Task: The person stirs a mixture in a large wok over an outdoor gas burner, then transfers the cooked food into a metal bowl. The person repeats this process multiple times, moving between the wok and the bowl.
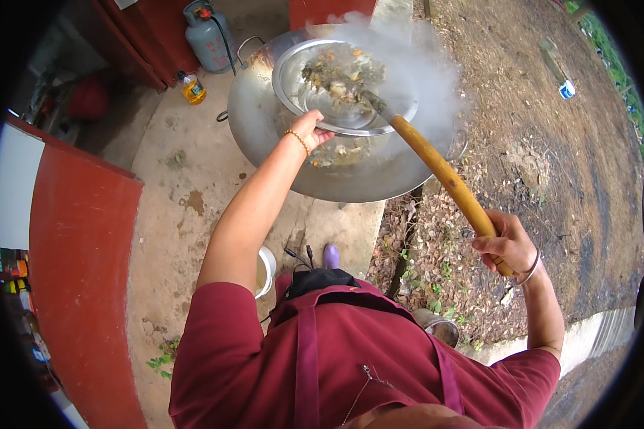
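left grip (310, 133): pinching the near rim of a steel basin (285, 79), upper centre of the frame
right grip (508, 245): wrapped round a wooden-handled cooking tool (447, 179), right of centre
food (343, 71): in the basin, dark with orange bits, the tool's metal end (374, 104) touching it
wok (261, 146): below the basin, steam at its right

I count my two hands, left hand (312, 131) and right hand (506, 244); one wok (365, 187); one steel basin (282, 86); one wooden-handled tool (447, 179), spatula or ladle, steam (436, 75) blurring which; one gas cylinder (212, 41); one bottle (192, 89); one white bucket (270, 270); one metal container (428, 319); one purple shoe (330, 256); one beaded bracelet (300, 141); one bangle (534, 267).
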A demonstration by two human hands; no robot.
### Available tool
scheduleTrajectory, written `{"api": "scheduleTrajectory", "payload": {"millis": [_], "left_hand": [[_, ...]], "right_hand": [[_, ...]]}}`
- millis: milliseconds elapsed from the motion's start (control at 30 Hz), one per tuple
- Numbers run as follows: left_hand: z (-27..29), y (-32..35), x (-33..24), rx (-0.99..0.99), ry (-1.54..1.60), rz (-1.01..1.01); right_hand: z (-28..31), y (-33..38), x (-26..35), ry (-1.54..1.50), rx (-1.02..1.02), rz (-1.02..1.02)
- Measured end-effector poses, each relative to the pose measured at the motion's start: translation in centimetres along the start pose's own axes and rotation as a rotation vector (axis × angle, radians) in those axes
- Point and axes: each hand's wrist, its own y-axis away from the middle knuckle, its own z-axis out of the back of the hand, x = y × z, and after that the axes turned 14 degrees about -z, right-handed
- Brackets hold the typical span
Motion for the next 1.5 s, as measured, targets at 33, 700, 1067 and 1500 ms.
{"api": "scheduleTrajectory", "payload": {"millis": [33, 700, 1067, 1500], "left_hand": [[0.1, 0.4, 0.2, 0.022, -0.015, -0.024], [8.7, 9.0, -4.3, -0.110, 0.063, -0.002], [12.3, 11.9, -4.5, -0.177, 0.118, -0.061], [21.6, 15.7, -2.7, -0.271, 0.039, -0.158]], "right_hand": [[-0.1, 0.0, 0.4, 0.039, -0.008, -0.008], [-2.0, 6.2, 10.6, 1.487, -0.805, 0.540], [2.4, 6.9, 8.8, 1.421, -0.882, 0.720], [4.5, 0.3, 6.8, 0.211, 0.035, -0.215]]}}
